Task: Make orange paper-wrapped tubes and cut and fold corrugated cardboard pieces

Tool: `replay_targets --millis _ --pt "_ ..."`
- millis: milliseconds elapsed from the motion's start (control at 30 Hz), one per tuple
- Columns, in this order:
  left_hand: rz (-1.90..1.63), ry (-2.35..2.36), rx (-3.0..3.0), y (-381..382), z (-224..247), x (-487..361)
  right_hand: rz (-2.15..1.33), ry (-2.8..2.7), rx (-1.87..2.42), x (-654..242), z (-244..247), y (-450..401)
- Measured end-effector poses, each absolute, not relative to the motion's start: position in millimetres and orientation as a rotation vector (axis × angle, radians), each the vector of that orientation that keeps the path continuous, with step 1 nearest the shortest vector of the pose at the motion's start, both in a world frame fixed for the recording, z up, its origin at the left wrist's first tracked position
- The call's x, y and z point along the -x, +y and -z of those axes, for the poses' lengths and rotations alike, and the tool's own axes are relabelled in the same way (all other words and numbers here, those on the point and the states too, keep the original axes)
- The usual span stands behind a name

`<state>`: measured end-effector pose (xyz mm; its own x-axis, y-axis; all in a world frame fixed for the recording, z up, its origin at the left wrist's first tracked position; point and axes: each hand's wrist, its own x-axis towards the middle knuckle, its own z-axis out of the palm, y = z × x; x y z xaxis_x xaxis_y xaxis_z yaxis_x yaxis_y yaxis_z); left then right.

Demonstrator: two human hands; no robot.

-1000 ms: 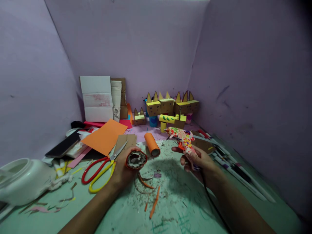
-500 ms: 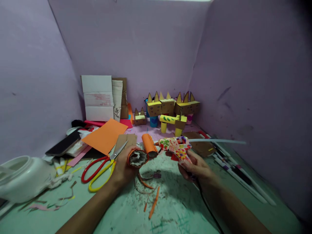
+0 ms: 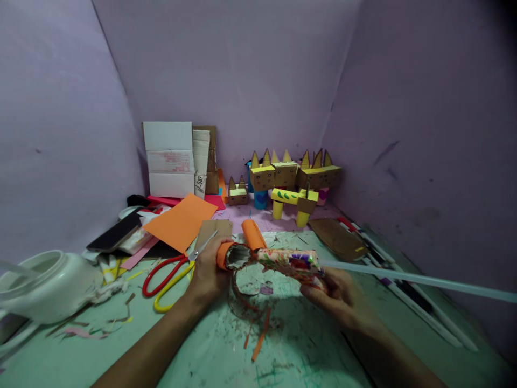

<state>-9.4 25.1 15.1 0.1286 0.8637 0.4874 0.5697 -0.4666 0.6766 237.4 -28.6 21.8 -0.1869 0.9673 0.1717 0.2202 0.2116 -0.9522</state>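
Note:
My left hand (image 3: 210, 270) is wrapped round an orange cardboard tube (image 3: 226, 255), whose open end faces right and shows a pale inside. In my right hand (image 3: 337, 299) is a flower-patterned glue gun (image 3: 288, 261), its nozzle pointing left at the rim of that tube; whether the tip touches cannot be made out. A long clear glue stick (image 3: 404, 276) juts from the gun's back to the right. Just behind the held tube lies a second orange tube (image 3: 253, 234). Red-and-yellow scissors (image 3: 172, 280) lie left of my left hand, blades partly on a cardboard piece (image 3: 223, 228).
At the back stand several cardboard-headed figures (image 3: 285, 175) and a yellow tube animal (image 3: 286, 196). Orange paper (image 3: 181, 222) and a white pot (image 3: 52, 291) are on the left. Markers (image 3: 416, 312) line the right side. Orange scraps (image 3: 262, 337) lie in front.
The glue gun has turned and tilted, its nozzle coming to the held tube and its glue stick swinging toward me. The held tube has turned its opening rightward. The view has shifted slightly.

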Motion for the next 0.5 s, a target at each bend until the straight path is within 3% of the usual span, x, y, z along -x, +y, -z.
replay_targets --millis 500 --pt "-1.269 1.422 -2.174 22.3 -20.4 11.4 -0.936 -1.628 1.137 -233.9 -26.5 -29.5"
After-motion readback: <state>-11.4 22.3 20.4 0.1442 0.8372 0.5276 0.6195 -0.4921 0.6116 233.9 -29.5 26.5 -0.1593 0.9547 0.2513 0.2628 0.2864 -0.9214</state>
